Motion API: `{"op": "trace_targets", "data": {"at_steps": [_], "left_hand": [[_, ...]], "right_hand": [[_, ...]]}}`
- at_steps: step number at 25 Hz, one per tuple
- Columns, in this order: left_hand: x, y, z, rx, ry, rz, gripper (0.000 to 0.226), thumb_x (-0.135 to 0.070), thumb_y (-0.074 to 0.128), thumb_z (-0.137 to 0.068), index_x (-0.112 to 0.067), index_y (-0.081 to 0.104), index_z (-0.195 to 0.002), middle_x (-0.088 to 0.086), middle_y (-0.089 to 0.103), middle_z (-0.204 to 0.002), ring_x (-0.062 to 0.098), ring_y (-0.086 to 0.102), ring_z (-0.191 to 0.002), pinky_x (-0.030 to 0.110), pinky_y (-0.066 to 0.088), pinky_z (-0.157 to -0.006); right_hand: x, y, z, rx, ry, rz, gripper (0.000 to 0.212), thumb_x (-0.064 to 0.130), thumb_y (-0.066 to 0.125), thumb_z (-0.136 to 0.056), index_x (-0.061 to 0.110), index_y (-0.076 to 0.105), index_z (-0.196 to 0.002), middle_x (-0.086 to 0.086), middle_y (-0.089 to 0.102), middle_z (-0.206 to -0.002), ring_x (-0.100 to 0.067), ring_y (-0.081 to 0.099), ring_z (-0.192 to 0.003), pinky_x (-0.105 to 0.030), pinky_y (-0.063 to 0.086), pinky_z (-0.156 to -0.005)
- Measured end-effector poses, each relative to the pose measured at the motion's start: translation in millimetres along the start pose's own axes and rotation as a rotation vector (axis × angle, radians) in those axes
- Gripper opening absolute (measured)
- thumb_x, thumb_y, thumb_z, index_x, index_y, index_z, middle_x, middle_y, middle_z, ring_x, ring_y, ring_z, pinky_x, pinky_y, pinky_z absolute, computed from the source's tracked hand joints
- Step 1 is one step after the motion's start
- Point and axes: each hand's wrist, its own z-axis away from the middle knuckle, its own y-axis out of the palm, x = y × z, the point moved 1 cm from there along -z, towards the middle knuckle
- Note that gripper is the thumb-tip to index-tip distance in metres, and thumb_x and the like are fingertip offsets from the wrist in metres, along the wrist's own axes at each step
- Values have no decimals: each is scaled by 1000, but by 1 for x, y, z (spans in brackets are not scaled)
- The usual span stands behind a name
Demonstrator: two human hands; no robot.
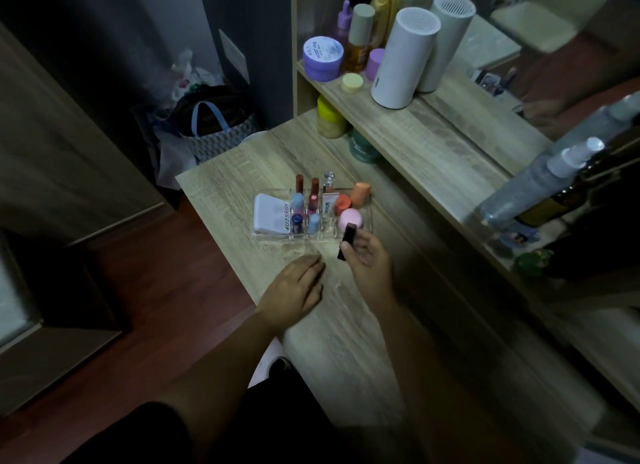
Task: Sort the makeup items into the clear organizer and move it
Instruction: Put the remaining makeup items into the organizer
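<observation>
Two bare hands work over a wooden table (346, 342), and we read the scene from left to right. At far left on the floor stands a patterned bag (221, 134). Our left hand (294, 287) lies palm down on the table, fingers loosely spread and grasping nothing. Beyond it sits the clear organizer (273, 236): its left compartment holds a white packet (272, 214) marked "4U2skin"; the middle slots hold upright lipstick tubes (306, 200); the right section holds orange sponges (353, 197) and a pink sponge (350, 218). Our right hand (367, 255) pinches a dark lipstick (347, 240) between thumb and fingers, tilted, just in front of the organizer's near right corner. On the shelf (398, 124) farther right stand a purple jar (322, 57) and a white cylinder (403, 58).
</observation>
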Motion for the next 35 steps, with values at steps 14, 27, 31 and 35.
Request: {"op": "trace_targets", "data": {"at_steps": [14, 27, 31, 35], "left_hand": [[14, 13, 2, 68, 24, -55, 49, -26, 66, -85, -2, 59, -127, 16, 58, -135, 32, 52, -128, 45, 41, -108], [16, 16, 3, 17, 43, -61, 48, -25, 68, -83, -2, 61, -124, 17, 60, -133, 32, 54, -126, 45, 43, -106], [16, 17, 3, 18, 39, -53, 48, -25, 67, -83, -2, 61, -124, 16, 60, -133, 32, 54, -127, 45, 46, -105], [16, 16, 3, 21, 38, -56, 48, -26, 67, -84, -2, 60, -125, 16, 60, -133, 32, 53, -127, 45, 45, -106]], "right_hand": [[13, 4, -34, 156, 133, -472, 46, -2, 50, -92, 21, 45, -132, -4, 53, -127, -20, 59, -114, -29, 55, -84], [14, 8, -39, 131, -405, 316, 35, -4, 58, -87, 7, 60, -120, -15, 66, -118, -18, 66, -102, -26, 55, -88], [17, 13, -37, 148, -453, 411, 33, -5, 56, -87, 2, 61, -119, -18, 66, -115, -22, 65, -101, -35, 56, -90], [18, 14, -34, 144, -475, 519, 33, -3, 54, -89, 3, 62, -121, -17, 62, -117, -22, 59, -105, -34, 51, -92]]}}
